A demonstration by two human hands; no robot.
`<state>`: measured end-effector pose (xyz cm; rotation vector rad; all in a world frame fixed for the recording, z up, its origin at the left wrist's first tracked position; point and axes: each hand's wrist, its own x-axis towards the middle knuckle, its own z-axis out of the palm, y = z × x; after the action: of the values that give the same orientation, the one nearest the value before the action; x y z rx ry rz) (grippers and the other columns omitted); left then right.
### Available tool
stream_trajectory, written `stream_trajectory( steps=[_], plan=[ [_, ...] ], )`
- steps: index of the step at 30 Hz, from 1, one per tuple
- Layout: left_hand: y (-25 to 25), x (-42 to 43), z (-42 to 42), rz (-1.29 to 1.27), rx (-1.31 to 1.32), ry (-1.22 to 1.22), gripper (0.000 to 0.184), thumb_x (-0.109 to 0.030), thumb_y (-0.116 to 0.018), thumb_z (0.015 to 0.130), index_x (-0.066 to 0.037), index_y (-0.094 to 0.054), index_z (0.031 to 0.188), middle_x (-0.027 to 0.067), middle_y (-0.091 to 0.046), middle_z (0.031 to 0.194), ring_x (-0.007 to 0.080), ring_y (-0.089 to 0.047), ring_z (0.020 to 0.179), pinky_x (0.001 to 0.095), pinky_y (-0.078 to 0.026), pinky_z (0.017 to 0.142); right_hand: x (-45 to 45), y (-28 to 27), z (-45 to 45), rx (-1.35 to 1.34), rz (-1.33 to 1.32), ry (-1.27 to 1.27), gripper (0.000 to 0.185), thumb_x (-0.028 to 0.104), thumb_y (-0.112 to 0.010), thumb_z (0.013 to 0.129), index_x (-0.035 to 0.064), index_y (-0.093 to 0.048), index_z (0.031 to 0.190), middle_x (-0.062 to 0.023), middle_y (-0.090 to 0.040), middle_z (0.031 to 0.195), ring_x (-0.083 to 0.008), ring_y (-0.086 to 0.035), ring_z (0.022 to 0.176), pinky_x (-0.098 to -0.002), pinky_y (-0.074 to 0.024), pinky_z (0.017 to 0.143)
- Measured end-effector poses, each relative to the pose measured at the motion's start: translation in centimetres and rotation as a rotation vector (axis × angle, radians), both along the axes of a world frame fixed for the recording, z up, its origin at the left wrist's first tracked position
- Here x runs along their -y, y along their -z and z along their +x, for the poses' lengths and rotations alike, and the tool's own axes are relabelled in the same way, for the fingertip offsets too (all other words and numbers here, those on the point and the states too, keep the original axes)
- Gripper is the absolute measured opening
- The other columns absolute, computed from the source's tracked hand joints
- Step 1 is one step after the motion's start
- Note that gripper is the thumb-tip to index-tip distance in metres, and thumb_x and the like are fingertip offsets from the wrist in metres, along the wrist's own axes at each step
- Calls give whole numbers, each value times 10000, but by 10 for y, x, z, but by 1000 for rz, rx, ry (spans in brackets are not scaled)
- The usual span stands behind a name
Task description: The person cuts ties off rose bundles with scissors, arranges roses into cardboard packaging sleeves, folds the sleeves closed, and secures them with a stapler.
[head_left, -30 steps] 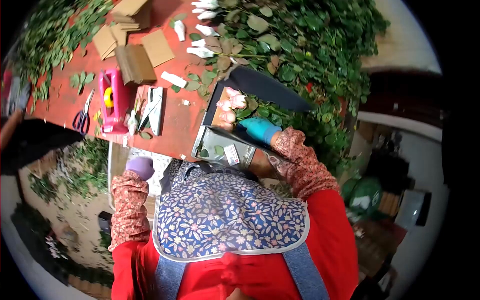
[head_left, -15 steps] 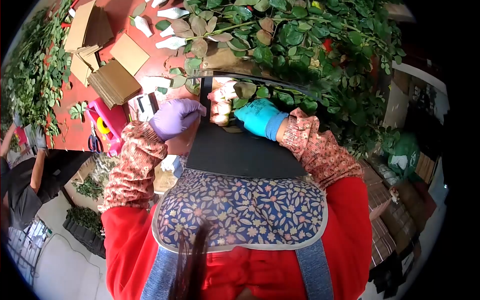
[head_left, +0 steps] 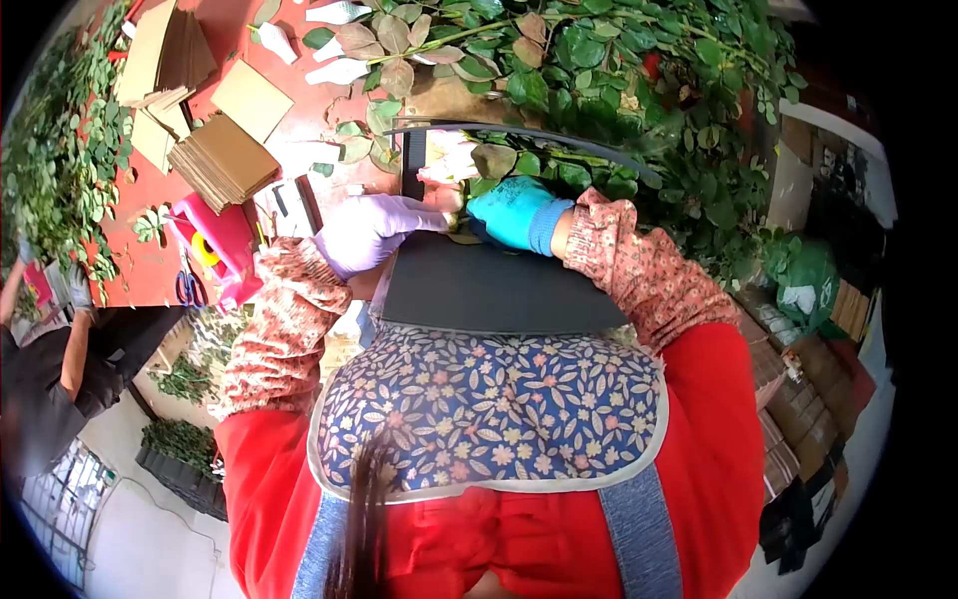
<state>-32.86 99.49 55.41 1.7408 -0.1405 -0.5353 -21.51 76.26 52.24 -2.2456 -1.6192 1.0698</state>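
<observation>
My left hand [head_left: 374,232], in a purple glove, reaches over the near side of the black wrapper [head_left: 499,285], its fingertips closed at the lower pink rose heads. What the fingertips grip there is partly hidden. My right hand [head_left: 511,214], in a blue glove, lies just right of the blooms with its fingers curled among stems and leaves; its grip is hidden. Between the two hands and above them show the pink roses [head_left: 449,158]. One dark flap of the wrapper stands up behind the roses, and the other spreads toward my apron.
Cardboard pieces [head_left: 225,160], a pink tape dispenser [head_left: 215,245] and scissors [head_left: 190,285] are at the left. White bud nets [head_left: 337,72] lie at the back. Leafy stems [head_left: 599,60] cover the back right. A co-worker's arm [head_left: 75,344] is at the far left.
My left hand came up from beside the apron to the wrapper's edge, then moved right onto the roses. The near flap has spread toward me. My right hand stays beside the blooms.
</observation>
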Motion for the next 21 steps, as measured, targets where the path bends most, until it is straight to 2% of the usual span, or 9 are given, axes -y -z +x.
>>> stream_trajectory(
  steps=[2, 7, 9, 11, 12, 16, 19, 20, 21],
  plan=[
    [6, 0, 8, 45, 4, 203, 352, -26, -707, 831, -127, -698, 1168, 97, -702, 1122, 238, -653, 1097, 298, -493, 961, 2, -1, 1, -3, 4, -5, 134, 170, -600, 804, 61, -675, 787, -182, -657, 744, -364, -661, 702, -469, -518, 638],
    [-10, 4, 21, 310, 143, 342, 379, -11, -670, 849, -168, -693, 1193, 59, -692, 1176, 210, -642, 1123, 288, -470, 1002, 1, -15, 5, 28, 38, 10, 198, 226, -588, 854, 56, -668, 791, -166, -650, 700, -353, -654, 659, -467, -513, 608],
    [-3, 2, 18, 233, 34, 332, 397, 14, -658, 845, -167, -690, 1198, 66, -682, 1199, 210, -640, 1125, 287, -469, 1004, -2, -38, 8, 39, 104, 34, 233, 255, -576, 878, 54, -665, 799, -158, -648, 685, -347, -652, 644, -466, -510, 595],
    [-36, 16, 32, -32, -429, -52, 375, 15, -640, 864, -161, -693, 1190, 57, -688, 1189, 201, -647, 1111, 289, -481, 986, -8, -60, 15, -48, 123, 231, 298, 313, -548, 913, 62, -663, 803, -139, -639, 651, -324, -645, 604, -453, -504, 565],
    [-36, 15, 31, 17, -390, -9, 371, 15, -638, 866, -159, -693, 1189, 56, -690, 1184, 200, -648, 1108, 290, -483, 983, -9, -52, 12, 115, 174, 178, 265, 303, -532, 923, 77, -671, 921, -135, -647, 656, -301, -654, 600, -420, -508, 558],
    [-12, 5, 20, 196, -245, 177, 356, 13, -633, 875, -150, -694, 1185, 53, -699, 1162, 195, -652, 1096, 298, -494, 972, -11, -8, -7, 108, 176, 307, 256, 272, -518, 931, 73, -673, 971, -145, -666, 697, -293, -670, 627, -412, -516, 561],
    [-3, 1, 21, 118, -97, 234, 318, -1, -648, 873, -126, -703, 1160, 74, -714, 1110, 212, -669, 1054, 311, -514, 933, -10, -26, -1, -114, 124, 319, 391, 368, -527, 947, 59, -658, 1148, -212, -701, 950, -371, -686, 856, -476, -519, 764],
    [-4, 2, 20, 207, -8, 240, 317, -2, -647, 851, -155, -709, 1120, 69, -714, 1050, 227, -679, 966, 321, -525, 861, -15, -33, 3, 104, -126, -27, 253, 181, -592, 852, 29, -696, 1026, -216, -697, 857, -357, -695, 788, -479, -535, 663],
    [-7, 3, 22, 290, 78, 244, 319, -2, -646, 828, -184, -715, 1081, 65, -714, 991, 243, -689, 879, 330, -535, 789, -14, -34, 4, 108, -135, -18, 253, 181, -592, 852, 29, -696, 1026, -216, -697, 857, -357, -695, 788, -479, -535, 663]
  ],
)
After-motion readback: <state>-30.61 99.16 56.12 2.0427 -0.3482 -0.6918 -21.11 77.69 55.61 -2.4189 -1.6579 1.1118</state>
